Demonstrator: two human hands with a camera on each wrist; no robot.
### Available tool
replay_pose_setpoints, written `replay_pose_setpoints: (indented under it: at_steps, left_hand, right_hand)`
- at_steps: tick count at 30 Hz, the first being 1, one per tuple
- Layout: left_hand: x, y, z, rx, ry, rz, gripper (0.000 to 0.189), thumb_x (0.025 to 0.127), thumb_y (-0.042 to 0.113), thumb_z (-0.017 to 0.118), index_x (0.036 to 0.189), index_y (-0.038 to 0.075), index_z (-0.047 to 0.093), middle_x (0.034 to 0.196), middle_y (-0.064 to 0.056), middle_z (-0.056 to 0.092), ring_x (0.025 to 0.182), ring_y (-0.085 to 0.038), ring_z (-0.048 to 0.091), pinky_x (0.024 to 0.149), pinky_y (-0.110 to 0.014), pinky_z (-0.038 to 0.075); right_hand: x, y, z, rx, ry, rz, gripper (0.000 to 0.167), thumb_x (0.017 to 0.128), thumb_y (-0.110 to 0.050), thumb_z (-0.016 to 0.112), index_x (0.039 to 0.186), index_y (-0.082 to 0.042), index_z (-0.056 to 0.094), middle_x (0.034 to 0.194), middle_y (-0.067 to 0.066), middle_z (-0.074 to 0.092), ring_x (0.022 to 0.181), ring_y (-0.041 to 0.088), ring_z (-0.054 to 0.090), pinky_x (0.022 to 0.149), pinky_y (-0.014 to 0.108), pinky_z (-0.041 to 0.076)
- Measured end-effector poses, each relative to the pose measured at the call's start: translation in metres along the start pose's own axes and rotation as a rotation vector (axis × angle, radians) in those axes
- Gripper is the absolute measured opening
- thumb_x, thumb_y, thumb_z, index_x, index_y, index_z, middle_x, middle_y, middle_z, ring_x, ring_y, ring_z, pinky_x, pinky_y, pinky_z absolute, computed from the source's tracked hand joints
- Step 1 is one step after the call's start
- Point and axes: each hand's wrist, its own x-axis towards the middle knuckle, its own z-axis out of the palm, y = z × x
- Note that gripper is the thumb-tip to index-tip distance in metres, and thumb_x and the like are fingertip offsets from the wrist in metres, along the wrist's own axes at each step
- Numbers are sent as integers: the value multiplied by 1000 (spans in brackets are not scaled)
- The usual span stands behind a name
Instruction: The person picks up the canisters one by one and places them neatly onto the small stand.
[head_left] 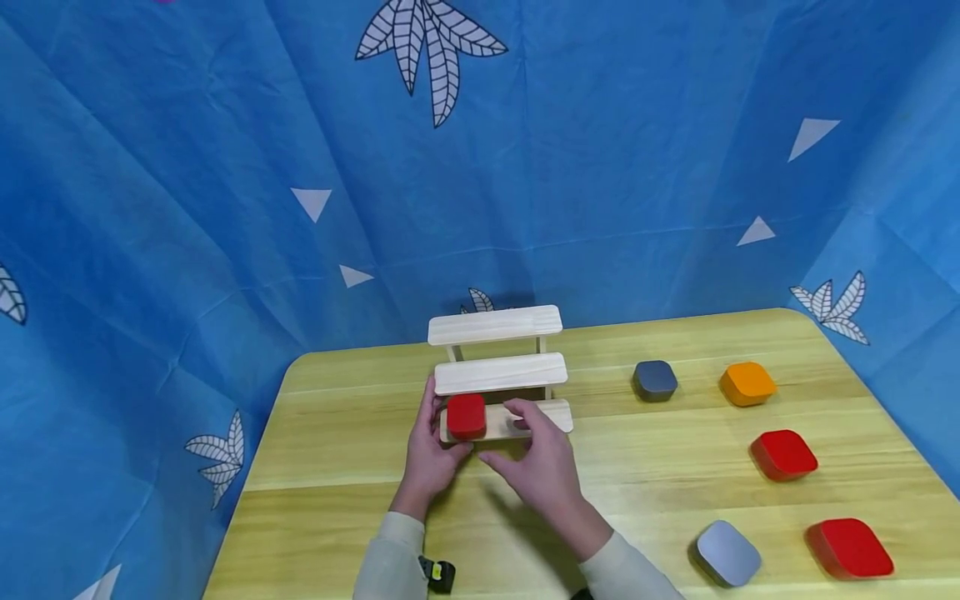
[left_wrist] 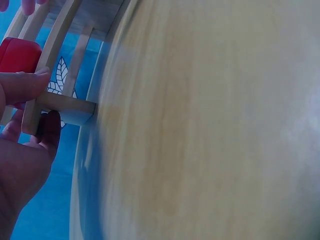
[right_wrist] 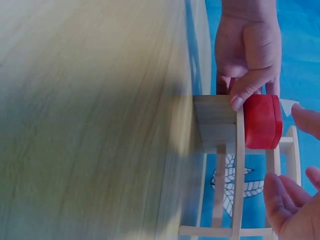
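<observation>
Placement of the red block (head_left: 467,417) seems the step, left hand (head_left: 431,463) gripping the three-tier wooden stand (head_left: 501,373), right hand (head_left: 550,468) wide-fingered, empty, probably needing careful withdrawal next.

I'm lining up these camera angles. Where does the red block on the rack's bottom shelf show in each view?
Head: red block, below centre, slightly left.
Left wrist: red block, upper part of the left edge.
Right wrist: red block, right of centre.
Shared landmark: left hand holding the rack by one end.
</observation>
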Motion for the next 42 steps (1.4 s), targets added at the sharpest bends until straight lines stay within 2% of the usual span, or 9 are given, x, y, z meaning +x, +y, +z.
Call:
replay_pose_setpoints:
  at_steps: [6, 15, 30, 37, 42]
  left_hand:
    - [0, 0, 0, -14, 4, -25, 116, 72, -28, 69, 162, 16, 10, 151, -16, 39, 139, -28, 35, 108, -36, 37]
    - [1, -2, 0, 0, -6, 11, 114, 72, -28, 69, 161, 10, 9, 151, -19, 38, 140, -32, 34, 109, -40, 36]
    - [0, -1, 0, 19, 0, 3, 114, 73, -27, 70, 162, 10, 9, 151, -18, 39, 140, -34, 34, 110, -42, 34]
    - [0, 0, 0, -1, 2, -8, 114, 73, -29, 68, 162, 10, 9, 149, -19, 40, 140, -31, 34, 108, -40, 38]
    - [-1, 2, 0, 10, 6, -9, 114, 73, -28, 69, 162, 12, 10, 149, -17, 40, 140, -32, 34, 110, -40, 35]
  right_hand:
    - [-5, -4, -6, 7, 14, 18, 71, 65, -19, 96, 126, -7, 61, 120, 11, 67, 101, 30, 66, 73, 46, 59]
    - [-12, -11, -14, 43, 60, 9, 70, 63, -13, 97, 123, -10, 62, 120, 7, 67, 100, 30, 67, 71, 45, 60]
    - [-16, -16, -21, 44, 73, 34, 70, 62, -13, 97, 122, -11, 62, 117, 2, 67, 99, 31, 67, 70, 43, 60]
    - [-18, -16, -25, 38, 89, 38, 70, 61, -12, 98, 121, -13, 63, 116, -1, 68, 98, 21, 67, 69, 40, 60]
    - [-21, -16, -28, 28, 97, 44, 70, 60, -12, 98, 121, -14, 63, 114, -2, 68, 98, 18, 66, 69, 37, 60]
